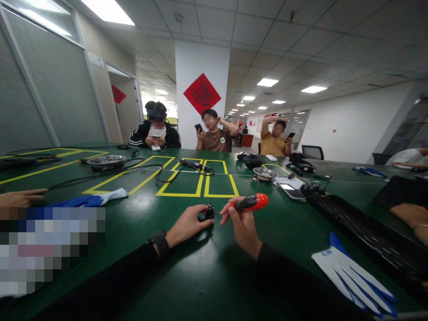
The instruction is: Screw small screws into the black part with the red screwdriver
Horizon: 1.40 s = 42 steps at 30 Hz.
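Near the middle of the green table (200,267), my left hand (187,225) pinches a small black cylindrical part (209,211) with a narrower top, keeping it upright. My right hand (242,223) grips a screwdriver (252,202) with a red and black handle. Its shaft points left toward the side of the black part, its tip close to or against it; exact contact I cannot make out. A dark band sits on my left wrist. My fingers hide part of the black piece.
White-and-blue gloves (351,276) lie at right, beside a long black tray (364,232). A phone (291,191) and metal bowls (265,174) stand farther back. Yellow tape outlines and cables (160,171) cross the table. Several people sit around it; another person's hand (23,197) rests at left.
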{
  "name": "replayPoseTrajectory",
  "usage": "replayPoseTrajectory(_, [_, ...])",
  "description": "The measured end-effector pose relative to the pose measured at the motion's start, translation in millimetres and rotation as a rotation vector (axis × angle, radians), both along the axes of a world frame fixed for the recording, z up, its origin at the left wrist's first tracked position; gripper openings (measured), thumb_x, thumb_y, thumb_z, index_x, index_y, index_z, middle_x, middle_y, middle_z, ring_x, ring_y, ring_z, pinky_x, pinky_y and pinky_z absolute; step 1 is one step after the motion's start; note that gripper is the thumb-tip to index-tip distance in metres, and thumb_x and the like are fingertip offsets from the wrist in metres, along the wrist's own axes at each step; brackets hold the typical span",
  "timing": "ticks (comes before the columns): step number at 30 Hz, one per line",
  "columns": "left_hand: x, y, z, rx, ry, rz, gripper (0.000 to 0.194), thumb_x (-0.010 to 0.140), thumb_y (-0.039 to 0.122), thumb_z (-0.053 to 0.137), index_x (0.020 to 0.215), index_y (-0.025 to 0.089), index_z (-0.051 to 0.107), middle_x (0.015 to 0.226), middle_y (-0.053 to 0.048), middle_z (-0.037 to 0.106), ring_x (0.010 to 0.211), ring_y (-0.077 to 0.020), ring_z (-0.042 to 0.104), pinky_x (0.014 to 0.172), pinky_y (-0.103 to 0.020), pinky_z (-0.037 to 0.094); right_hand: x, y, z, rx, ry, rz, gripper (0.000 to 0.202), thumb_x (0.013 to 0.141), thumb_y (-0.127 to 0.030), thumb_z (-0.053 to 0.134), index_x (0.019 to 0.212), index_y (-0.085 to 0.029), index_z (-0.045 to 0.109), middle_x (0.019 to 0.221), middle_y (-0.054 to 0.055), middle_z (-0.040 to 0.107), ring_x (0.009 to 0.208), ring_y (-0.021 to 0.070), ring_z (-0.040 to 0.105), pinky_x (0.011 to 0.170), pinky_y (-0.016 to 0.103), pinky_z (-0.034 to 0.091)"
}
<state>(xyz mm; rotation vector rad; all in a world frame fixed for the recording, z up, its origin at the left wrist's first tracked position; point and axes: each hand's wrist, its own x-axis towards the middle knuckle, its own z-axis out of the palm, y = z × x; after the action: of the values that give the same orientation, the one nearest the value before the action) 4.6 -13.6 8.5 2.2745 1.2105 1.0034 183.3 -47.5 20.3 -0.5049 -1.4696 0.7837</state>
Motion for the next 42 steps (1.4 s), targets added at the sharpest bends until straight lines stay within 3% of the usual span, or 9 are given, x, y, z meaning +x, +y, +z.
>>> replayPoseTrajectory(8, [-1.0, 0.6, 1.3, -0.031, -0.027, -0.03, 0.029, 0.075, 0.039, 0.058, 0.091, 0.015, 0.065, 0.084, -0.003, 0.066, 0.079, -0.0185, 0.059, 0.073, -0.027, 0.044, -1.0, 0.1, 0.0, -0.022, 0.02, 0.011, 0.013, 0.088, -0.028, 0.048, 0.098, -0.021, 0.043, 0.073, -0.002, 0.059, 0.053, 0.0113, 0.057, 0.053, 0.027, 0.048])
replayPoseTrajectory(16, [-0.7, -0.5, 2.1, -0.016, -0.058, -0.009, 0.033, 0.07, 0.032, 0.064, 0.098, 0.016, 0.061, 0.091, -0.005, 0.065, 0.086, -0.0195, 0.058, 0.079, -0.029, 0.044, 0.4, -0.9, -1.4, 0.006, -0.025, -0.006, 0.01, 0.088, -0.027, 0.047, 0.096, -0.021, 0.045, 0.075, -0.001, 0.059, 0.053, 0.011, 0.057, 0.055, 0.028, 0.047])
replayPoseTrajectory(25, [1.2, -2.4, 5.7, -0.022, -0.058, -0.021, 0.02, 0.074, 0.031, 0.061, 0.087, 0.016, 0.061, 0.078, 0.0, 0.063, 0.073, -0.015, 0.056, 0.068, -0.024, 0.041, -1.0, 0.0, -3.2, 0.013, -0.023, -0.025, 0.011, 0.087, -0.026, 0.048, 0.096, -0.021, 0.044, 0.073, -0.002, 0.058, 0.053, 0.0111, 0.057, 0.054, 0.028, 0.047])
replayPoseTrajectory(42, [0.5, 0.3, 3.8, -0.024, -0.056, -0.002, 0.022, 0.074, 0.032, 0.06, 0.089, 0.016, 0.059, 0.083, -0.002, 0.061, 0.078, -0.0168, 0.055, 0.072, -0.026, 0.042, -0.6, -2.6, 0.8, -0.035, -0.025, -0.026, 0.011, 0.088, -0.028, 0.047, 0.095, -0.021, 0.042, 0.073, -0.001, 0.058, 0.054, 0.0118, 0.056, 0.055, 0.028, 0.047])
